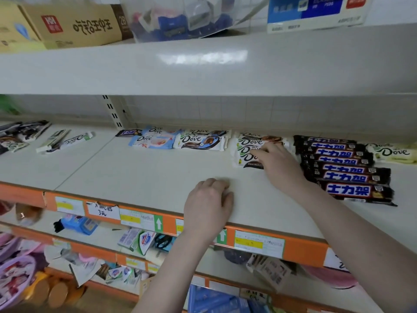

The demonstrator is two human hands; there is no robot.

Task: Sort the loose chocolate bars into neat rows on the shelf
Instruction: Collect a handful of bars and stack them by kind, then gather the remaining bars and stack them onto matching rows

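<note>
White shelf [126, 168] carries a stepped row of dark chocolate bars [347, 168] at right. Beside it lies a white Dove stack [246, 152], where the right hand [279, 163] rests with straight fingers. Left hand [208, 204] lies empty, fingers loosely curled, on the front edge.

The white shelf [140, 177] carries Dove bars [198, 141] mid-frame, a dark bar row [347, 168] right, loose bars [45, 136] left.
</note>
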